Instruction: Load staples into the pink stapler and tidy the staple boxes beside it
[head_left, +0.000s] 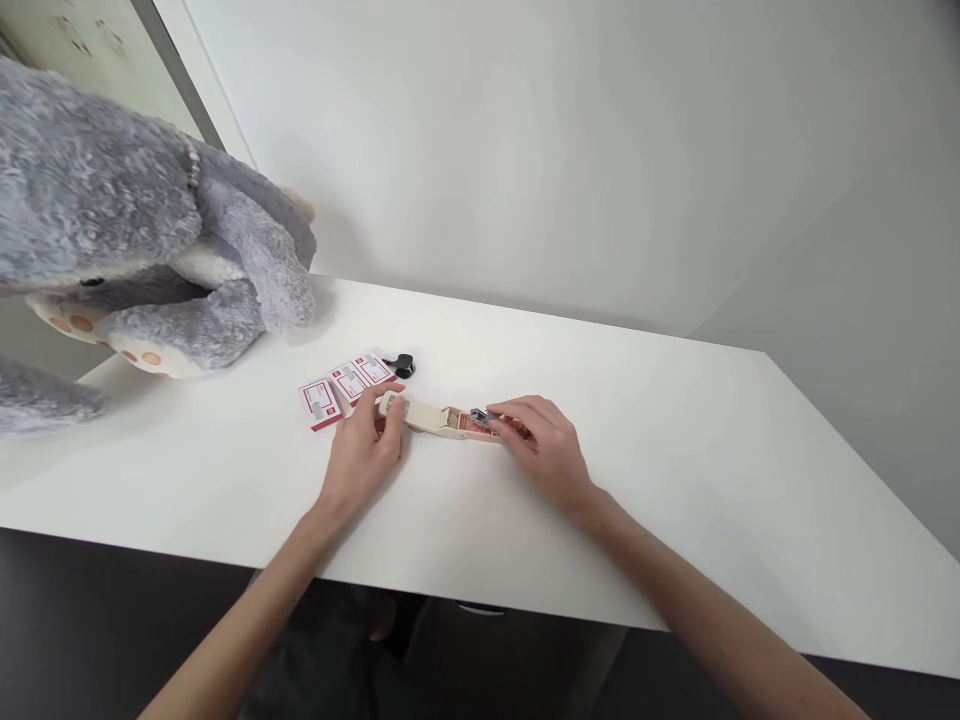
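Note:
A cream stapler (426, 416) lies opened out flat on the white table, its pink inner part (478, 428) facing up on the right. My left hand (364, 447) is closed around the cream end, with the thumb on top. Over the pink part, my right hand (546, 445) pinches a small silver metal piece (480, 416) that looks like a strip of staples. The fingers hide part of it and the stapler's right end. Small white and red boxes (321, 403) lie just beyond my left hand, and beside them is a black staple remover (403, 366).
A large grey plush toy (247, 235) sits at the table's left end, its feet on the surface. A pale wall (525, 150) runs along the back edge of the white table (712, 480). The front edge is below my forearms.

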